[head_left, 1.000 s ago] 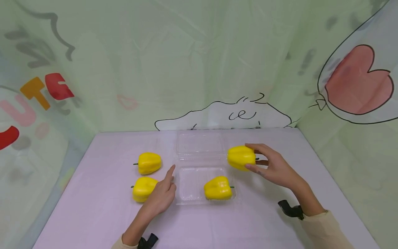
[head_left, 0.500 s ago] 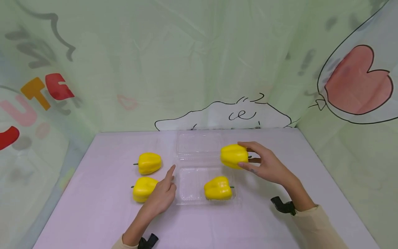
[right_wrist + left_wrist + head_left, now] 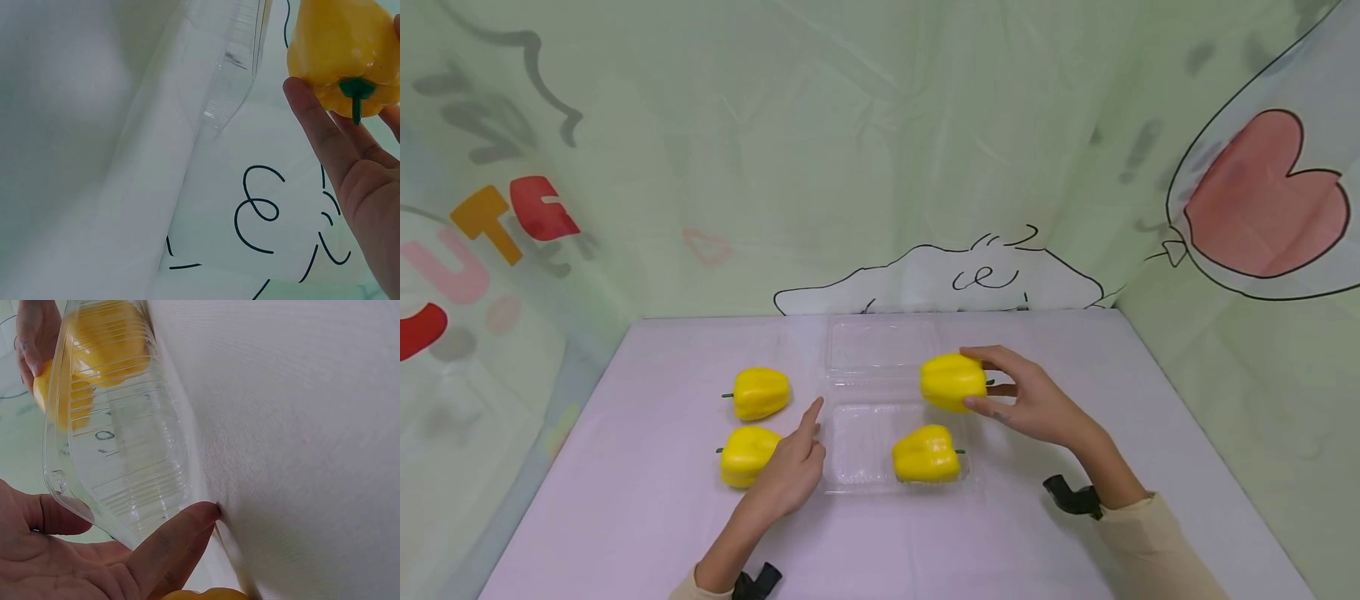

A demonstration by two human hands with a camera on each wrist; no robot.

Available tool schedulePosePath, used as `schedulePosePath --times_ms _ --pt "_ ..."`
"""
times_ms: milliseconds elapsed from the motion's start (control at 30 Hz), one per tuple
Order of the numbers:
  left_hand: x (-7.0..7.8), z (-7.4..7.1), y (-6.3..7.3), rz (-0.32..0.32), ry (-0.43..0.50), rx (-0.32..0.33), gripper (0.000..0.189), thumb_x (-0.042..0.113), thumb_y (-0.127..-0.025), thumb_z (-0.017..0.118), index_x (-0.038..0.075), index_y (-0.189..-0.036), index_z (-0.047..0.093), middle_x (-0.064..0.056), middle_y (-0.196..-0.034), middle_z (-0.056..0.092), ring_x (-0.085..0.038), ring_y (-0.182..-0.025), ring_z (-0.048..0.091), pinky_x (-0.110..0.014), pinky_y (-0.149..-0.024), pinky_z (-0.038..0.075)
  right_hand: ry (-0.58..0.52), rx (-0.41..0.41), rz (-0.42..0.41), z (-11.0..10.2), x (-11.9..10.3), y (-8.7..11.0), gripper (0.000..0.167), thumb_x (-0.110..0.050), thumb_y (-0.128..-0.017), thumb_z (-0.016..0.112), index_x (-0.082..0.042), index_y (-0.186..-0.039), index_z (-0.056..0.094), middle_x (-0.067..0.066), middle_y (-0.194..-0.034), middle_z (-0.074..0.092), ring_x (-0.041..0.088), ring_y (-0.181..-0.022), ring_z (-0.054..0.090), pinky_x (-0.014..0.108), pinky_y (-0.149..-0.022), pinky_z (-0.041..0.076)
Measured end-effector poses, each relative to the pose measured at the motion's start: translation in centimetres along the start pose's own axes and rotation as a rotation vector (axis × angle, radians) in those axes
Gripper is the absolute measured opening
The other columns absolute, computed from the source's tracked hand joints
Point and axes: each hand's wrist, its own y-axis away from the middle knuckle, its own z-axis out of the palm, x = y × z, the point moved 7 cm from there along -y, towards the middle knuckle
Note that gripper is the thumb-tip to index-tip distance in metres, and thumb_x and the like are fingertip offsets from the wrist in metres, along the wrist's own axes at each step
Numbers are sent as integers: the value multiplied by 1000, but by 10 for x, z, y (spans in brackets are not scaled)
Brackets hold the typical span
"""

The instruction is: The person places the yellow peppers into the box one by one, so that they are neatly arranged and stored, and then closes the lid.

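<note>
My right hand [image 3: 1033, 400] grips a yellow bell pepper [image 3: 952, 382] by its stem end, thumb and fingers spread round it. In the right wrist view the green stem [image 3: 356, 94] of this pepper faces the palm. It is held up over the right rear part of a clear plastic clamshell box [image 3: 861, 446]. Inside the box, on the right, lies a second yellow bell pepper [image 3: 927, 454]. My left hand [image 3: 790, 471] rests at the box's left side, index finger extended along it. In the left wrist view a fingertip [image 3: 209, 511] touches the table beside the clear wall.
Two more yellow bell peppers lie left of the box, a rear one [image 3: 761, 393] and a front one [image 3: 747, 457] partly behind the left hand. The box's clear lid [image 3: 883, 346] lies folded back toward the printed curtain [image 3: 880, 167]. A pale cloth covers the table [image 3: 985, 542].
My right hand has carried its bell pepper leftward, from beside the box to over its right rear part. The left hand and the other peppers have stayed in place.
</note>
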Motion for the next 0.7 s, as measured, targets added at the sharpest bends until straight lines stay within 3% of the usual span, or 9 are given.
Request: schedulePosePath --times_ms 267,700 --pt "0 0 0 7 -6 1 65 14 -108 36 15 -171 19 -27 -162 47 -45 -154 43 -67 -126 33 -15 -25 -13 7 -2 -3 66 -23 -93 82 -11 -152 54 11 -151 59 31 -125 65 45 -98 64" --pt "-1 0 -1 6 -1 3 65 14 -108 35 14 -171 19 -27 -163 46 -44 -154 43 -66 -126 33 -29 -68 6 21 -3 -9 70 -24 -92 84 -12 -153 53 11 -153 58 32 -128 64 50 -101 62"
